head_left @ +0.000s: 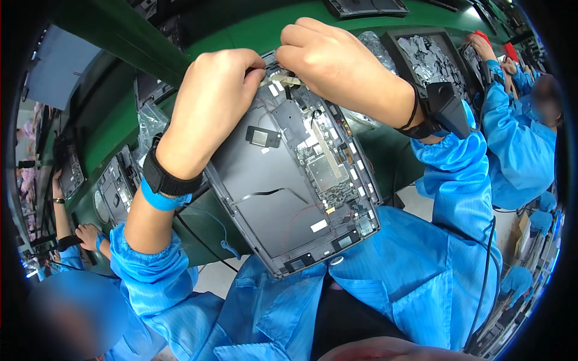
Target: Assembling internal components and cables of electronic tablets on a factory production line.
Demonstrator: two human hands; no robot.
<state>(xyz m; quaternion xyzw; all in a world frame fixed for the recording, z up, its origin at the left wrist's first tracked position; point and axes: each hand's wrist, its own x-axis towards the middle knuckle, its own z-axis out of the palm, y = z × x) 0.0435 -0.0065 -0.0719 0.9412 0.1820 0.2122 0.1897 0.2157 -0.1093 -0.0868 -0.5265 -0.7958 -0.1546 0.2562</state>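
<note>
An opened grey tablet housing (259, 216) lies tilted in front of me, its near end close to my blue smock. Along its right side runs a circuit board (325, 171) with chips, tapes and white labels. A small black part with a silver window (263, 136) and a dark flat cable (265, 194) are in the bare left half. At the far edge, my left hand (217, 87) is closed, thumb and finger pinched by the corner. Beside it my right hand (328, 60) curls over the same edge, fingers closed. Whatever sits between the fingertips is hidden.
A black tray of small silvery parts (430, 63) stands at the far right. Clear plastic bags (152, 123) and more opened devices (114, 188) lie left, near a green post (123, 39). Co-workers in blue sleeves (512, 135) work on both sides. A wrist-strap cord (224, 237) hangs beside the housing.
</note>
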